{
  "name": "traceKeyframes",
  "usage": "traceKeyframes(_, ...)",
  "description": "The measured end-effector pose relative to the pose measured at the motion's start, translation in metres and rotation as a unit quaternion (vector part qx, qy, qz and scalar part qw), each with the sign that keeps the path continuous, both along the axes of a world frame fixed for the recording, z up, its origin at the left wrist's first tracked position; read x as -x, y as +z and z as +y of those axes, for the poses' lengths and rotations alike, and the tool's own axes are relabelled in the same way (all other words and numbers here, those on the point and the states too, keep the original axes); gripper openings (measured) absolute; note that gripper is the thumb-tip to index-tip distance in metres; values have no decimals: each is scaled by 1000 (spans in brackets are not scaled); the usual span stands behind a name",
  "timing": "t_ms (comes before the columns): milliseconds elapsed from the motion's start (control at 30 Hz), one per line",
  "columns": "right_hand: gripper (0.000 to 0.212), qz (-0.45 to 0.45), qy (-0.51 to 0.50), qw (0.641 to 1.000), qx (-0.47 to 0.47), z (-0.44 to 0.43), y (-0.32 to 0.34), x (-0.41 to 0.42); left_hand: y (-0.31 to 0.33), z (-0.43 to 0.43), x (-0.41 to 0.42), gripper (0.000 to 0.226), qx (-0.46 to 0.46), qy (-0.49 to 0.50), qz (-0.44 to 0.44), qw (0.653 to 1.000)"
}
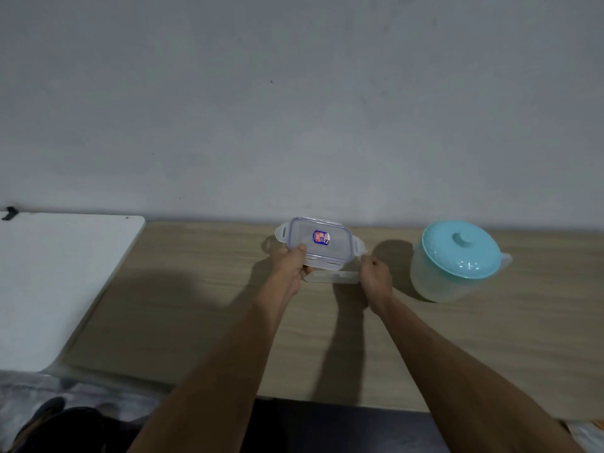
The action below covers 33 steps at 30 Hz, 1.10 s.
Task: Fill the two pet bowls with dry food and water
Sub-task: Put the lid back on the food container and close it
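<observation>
Step in hand: unlidding. Left hand [294, 266] fingers grip the clear lid [318, 240], tilted above its container [330, 276] on the surface [202, 289]; right hand [376, 276] fingers curl closed against the container's end. Next: set lid aside. Bowls unseen; jug [454, 259] right.

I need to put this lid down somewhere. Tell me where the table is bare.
Bare wood lies left of the left hand, up to the white board, and along the near edge between the forearms. It is crowded around the clear container, with the right hand close to the blue-lidded pitcher.
</observation>
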State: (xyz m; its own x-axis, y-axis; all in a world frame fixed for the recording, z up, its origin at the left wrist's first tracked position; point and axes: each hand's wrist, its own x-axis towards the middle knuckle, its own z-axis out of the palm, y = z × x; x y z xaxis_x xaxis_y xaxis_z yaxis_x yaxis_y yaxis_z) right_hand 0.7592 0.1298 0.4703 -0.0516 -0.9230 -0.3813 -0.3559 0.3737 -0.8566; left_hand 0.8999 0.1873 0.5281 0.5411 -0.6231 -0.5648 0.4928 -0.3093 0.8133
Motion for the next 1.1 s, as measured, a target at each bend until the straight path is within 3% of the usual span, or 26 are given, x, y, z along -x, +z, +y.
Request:
traceKeyframes(133,51,-97,-61,993,-31,-5,5,3,-9,3,14,10,-20,-9,-45,999)
traceKeyframes(300,33,-122,-48,991,27,-4,2,9,-32,1,7,57,-65,-22,-164,984)
traceKeyframes(367,30,-125,-49,990,43,-4,1,9,-80,-11,-9,82,-88,-33,-227,969)
traceKeyframes(433,29,-121,-59,989,54,-6,1,9,-105,-18,-14,92,-118,-44,-283,951)
traceKeyframes(667,29,-127,-78,986,70,-7,3,9,-37,6,12,69,-122,-71,-325,935)
traceKeyframes(833,25,-137,-74,986,60,-6,5,10,-26,10,14,68,-137,-93,-337,927)
traceKeyframes(900,26,-119,-70,989,58,-6,8,9,-21,12,13,68,-145,-106,-338,924)
traceKeyframes(967,30,-44,-49,995,70,-7,10,8,-15,15,13,70,-164,-116,-358,912)
traceKeyframes(1100,69,145,93,972,161,-9,18,8,-4,20,2,80,-146,-161,-519,827)
